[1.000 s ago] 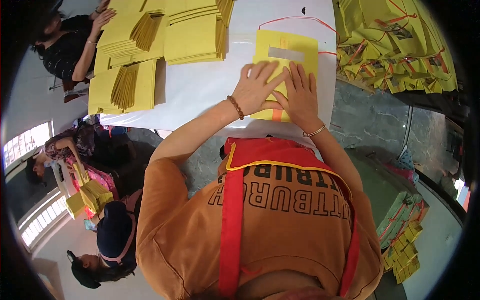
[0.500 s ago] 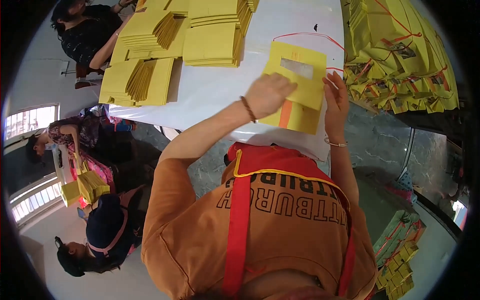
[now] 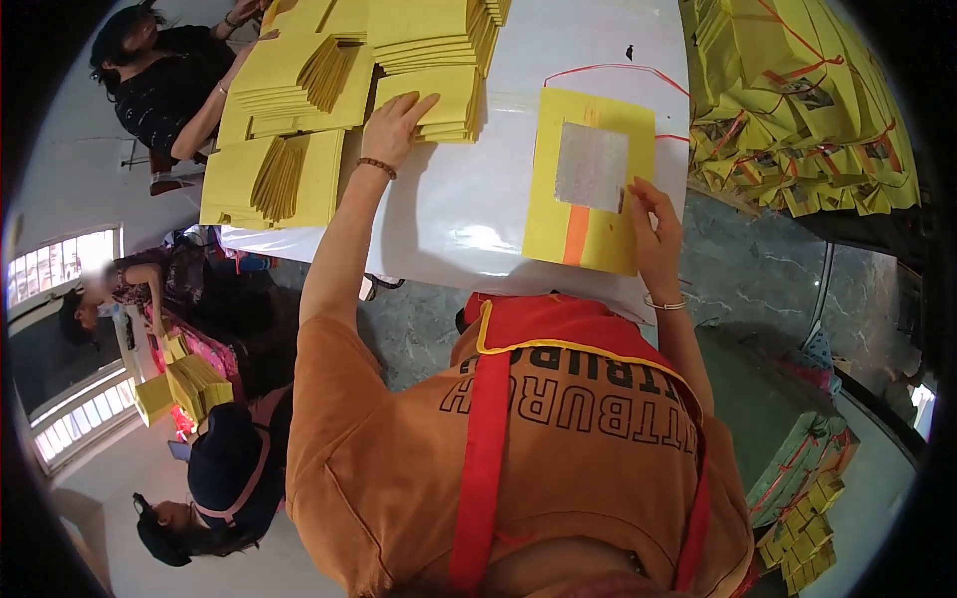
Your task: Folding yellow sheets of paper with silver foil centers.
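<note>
At the near left corner of a stack of folded yellow papers (image 3: 439, 105), my left hand (image 3: 392, 128) rests with thumb and forefinger spread over the top piece. I cannot see it gripping anything. In front of me on the table lies a flat yellow paper sheet (image 3: 546, 189). It bears a silver-grey square (image 3: 590, 164) and an orange strip (image 3: 576, 234) running down from the square. My right hand (image 3: 656, 231) is at the sheet's right edge, fingers slightly bent and apart, the fingertips by the square's lower right corner.
More yellow paper stacks (image 3: 289, 85) cover the table's left side. A red cord (image 3: 618, 67) lies beyond the sheet on the white tabletop (image 3: 429, 209). Yellow bundles tied with red cord (image 3: 797, 100) are piled at the right. A person in black (image 3: 164, 95) is at the far left.
My left hand has moved from the sheet leftward to the stack. The yellow piece that covered the lower part of the silver square is gone from there. My right hand has shifted slightly nearer me.
</note>
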A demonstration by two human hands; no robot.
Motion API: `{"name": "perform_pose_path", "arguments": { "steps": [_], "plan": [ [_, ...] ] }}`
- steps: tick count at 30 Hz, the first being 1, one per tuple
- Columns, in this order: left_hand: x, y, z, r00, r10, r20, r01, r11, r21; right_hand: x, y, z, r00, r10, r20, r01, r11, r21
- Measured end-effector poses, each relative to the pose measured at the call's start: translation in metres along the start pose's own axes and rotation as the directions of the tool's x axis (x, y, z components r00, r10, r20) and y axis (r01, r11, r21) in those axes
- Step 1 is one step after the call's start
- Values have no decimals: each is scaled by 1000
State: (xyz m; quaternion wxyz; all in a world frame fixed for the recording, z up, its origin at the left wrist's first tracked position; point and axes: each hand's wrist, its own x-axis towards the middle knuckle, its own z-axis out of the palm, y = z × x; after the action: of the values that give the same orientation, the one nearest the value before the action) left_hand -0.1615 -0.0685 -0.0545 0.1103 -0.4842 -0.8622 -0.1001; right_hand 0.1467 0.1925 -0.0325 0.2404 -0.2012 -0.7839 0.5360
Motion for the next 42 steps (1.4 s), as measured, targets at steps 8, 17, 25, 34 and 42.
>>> {"name": "perform_pose_path", "arguments": {
  "steps": [8, 17, 25, 34, 42],
  "plan": [
    [-1, -16, 2, 982, -8, 191, 3, 1000, 24, 0, 12, 8, 1000, 15, 20, -15, 1000, 8],
    [-17, 3, 21, 984, -78, 161, 63, 993, 98, 2, 4, 15, 980, -189, 63, 199, 934, -296],
    [-2, -6, -1, 950, -62, 307, -10, 973, 229, -1, -5, -4, 963, -246, 114, 268, 924, -272],
    [4, 20, -30, 972, -69, 225, 24, 980, 195, -9, 10, -7, 920, -301, 251, 379, 846, -374],
    [-22, 184, -26, 941, 336, -30, -308, 819, -485, -10, 16, -7, 921, -315, 229, 377, 867, -326]
  ]
}}
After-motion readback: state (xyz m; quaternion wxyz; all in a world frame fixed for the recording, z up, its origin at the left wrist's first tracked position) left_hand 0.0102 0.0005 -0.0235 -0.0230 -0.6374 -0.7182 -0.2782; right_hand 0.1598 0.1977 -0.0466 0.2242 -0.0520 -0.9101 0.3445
